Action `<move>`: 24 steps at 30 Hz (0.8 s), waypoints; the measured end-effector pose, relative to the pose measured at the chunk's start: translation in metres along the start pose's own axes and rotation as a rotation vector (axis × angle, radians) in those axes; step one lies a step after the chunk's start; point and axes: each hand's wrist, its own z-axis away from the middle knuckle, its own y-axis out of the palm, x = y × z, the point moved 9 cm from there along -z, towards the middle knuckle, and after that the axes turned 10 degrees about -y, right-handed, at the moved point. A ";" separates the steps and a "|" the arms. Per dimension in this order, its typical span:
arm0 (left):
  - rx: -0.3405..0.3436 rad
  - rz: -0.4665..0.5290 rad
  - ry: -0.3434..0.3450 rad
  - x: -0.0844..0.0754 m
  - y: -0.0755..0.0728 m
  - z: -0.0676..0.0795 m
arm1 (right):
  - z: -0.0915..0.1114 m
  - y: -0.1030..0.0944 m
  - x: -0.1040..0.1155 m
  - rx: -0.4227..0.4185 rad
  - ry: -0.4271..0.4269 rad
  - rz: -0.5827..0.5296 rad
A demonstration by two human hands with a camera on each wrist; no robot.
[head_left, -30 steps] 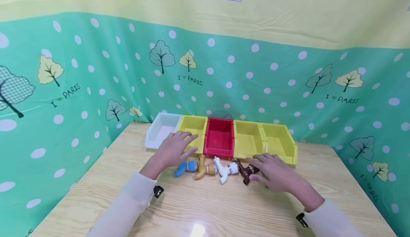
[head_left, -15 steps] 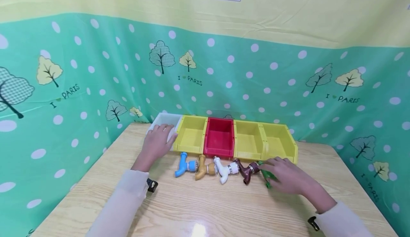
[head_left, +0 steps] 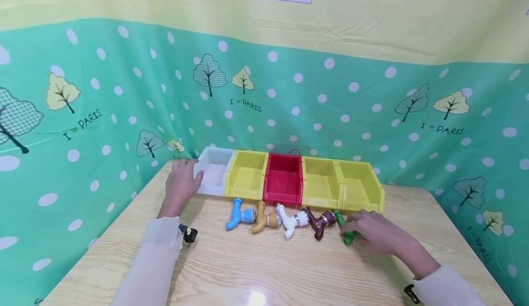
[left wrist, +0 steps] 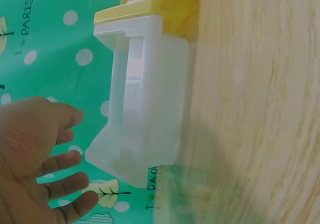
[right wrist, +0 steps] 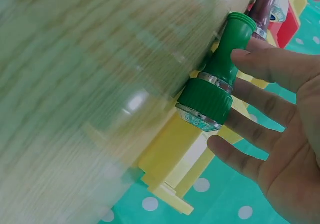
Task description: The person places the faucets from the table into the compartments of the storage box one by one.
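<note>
My left hand [head_left: 181,184] is at the outer side of the white bin [left wrist: 167,104], fingers spread and loosely bent, holding nothing; the left wrist view shows a gap between. That bin is smooth, translucent and box-shaped.

My right hand [head_left: 376,232] is at the green tap [right wrist: 207,92], thumb on the near side and fingers spread on the far side. I cannot tell whether they press on it. The tap has a glossy green body, a ridged collar, shiny metallic bands and a threaded end. It lies on the tabletop [head_left: 289,274], at the right end of a row, in front of the rightmost yellow bin [head_left: 358,186].

To its left, in order, lie a brown tap [head_left: 317,223], white tap [head_left: 290,222], tan tap [head_left: 259,218] and blue tap [head_left: 235,216], all with curved spouts.

The tabletop is pale, with streaked wood grain and a bright glare spot. A red bin [head_left: 284,182] is at the middle of the bin row. Behind hangs a lightly creased, dotted cloth [head_left: 351,104].
</note>
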 end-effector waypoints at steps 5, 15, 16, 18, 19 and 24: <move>0.018 0.108 -0.096 0.015 0.001 -0.002 | -0.001 0.002 -0.001 0.008 -0.006 0.001; 0.113 0.332 -0.184 0.038 0.010 -0.004 | -0.004 0.007 -0.004 0.022 0.013 0.004; 0.117 0.341 -0.193 0.040 0.011 -0.004 | -0.004 0.008 -0.004 0.024 0.018 0.006; 0.119 0.349 -0.202 0.043 0.012 -0.004 | -0.005 0.009 -0.005 0.027 0.023 0.019; 0.118 0.352 -0.207 0.044 0.013 -0.005 | -0.005 0.010 -0.006 0.028 0.022 0.030; 0.120 0.377 -0.208 0.050 0.015 -0.006 | -0.006 0.011 -0.002 0.015 -0.017 0.106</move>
